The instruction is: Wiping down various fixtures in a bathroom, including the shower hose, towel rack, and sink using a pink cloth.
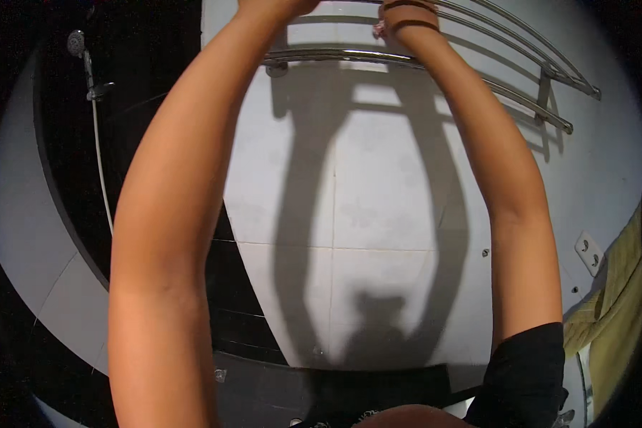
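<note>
Both my arms reach up to a wall-mounted chrome towel rack (pixel 348 55). My left hand (pixel 294 5) is cut off by the top edge, with only its lower part in view near the rack's upper bars. Bands circle my right wrist (pixel 411 18), and a small pink item (pixel 379 29) hangs beside it; the fingers of that hand lie past the top edge. Whether either hand grips a bar cannot be seen. The right forearm crosses in front of the lower bar.
At left a hand shower (pixel 76 44) with a pale hose hangs against a dark wall. White wall tiles (pixel 380 187) carry the shadows of my arms. On the right are a double wall socket (pixel 588 253) and an olive-coloured towel (pixel 615 321). A dark ledge (pixel 374 388) lies below.
</note>
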### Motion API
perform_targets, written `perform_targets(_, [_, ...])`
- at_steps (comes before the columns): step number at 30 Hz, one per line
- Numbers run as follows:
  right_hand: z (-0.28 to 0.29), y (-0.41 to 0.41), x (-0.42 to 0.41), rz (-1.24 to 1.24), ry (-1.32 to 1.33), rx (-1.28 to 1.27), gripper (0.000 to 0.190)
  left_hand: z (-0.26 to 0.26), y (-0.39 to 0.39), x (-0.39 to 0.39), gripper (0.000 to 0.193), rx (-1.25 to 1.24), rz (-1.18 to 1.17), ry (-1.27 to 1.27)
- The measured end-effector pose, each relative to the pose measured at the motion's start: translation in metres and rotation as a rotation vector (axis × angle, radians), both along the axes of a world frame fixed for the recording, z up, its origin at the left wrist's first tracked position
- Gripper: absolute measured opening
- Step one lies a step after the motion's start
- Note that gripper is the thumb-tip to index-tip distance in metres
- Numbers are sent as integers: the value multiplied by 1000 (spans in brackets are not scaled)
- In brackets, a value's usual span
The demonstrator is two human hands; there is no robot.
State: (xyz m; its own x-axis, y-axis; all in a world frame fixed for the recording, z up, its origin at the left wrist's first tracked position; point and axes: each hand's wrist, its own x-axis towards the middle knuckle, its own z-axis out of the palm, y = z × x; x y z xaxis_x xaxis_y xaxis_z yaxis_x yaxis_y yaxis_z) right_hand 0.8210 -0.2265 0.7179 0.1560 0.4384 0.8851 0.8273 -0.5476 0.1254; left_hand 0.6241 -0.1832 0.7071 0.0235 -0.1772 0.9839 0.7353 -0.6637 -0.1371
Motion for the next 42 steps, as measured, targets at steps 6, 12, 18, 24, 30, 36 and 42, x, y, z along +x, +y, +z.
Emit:
perform_targets(6, [5, 66, -55, 166, -11, -90, 46, 1, 13, 3, 54, 223, -19, -58])
perform_targets(12, [-2, 96, -75, 361, -149, -82, 39, 1, 13, 2, 56, 173, -45, -26])
perform_targets(18, [6, 66, -59, 380, -195, -150, 34, 3, 12, 0, 57, 113, 12, 0])
perform_targets(24, [0, 30, -37, 319, -251, -59, 45, -3, 0, -6, 57, 90, 49, 1])
perform_targets(30, [6, -27, 10, 101, -85, -288, 54, -4, -8, -8, 59, -80, 61, -27])
perform_targets(36, [-3, -90, 82, -21, -30, -209, 55, -2, -7, -7, 60, -141, 12, -64])
perform_targets(42, [-16, -147, 192, -45, -50, 22, 40, -4, -10, -3, 59, -139, 42, -105])
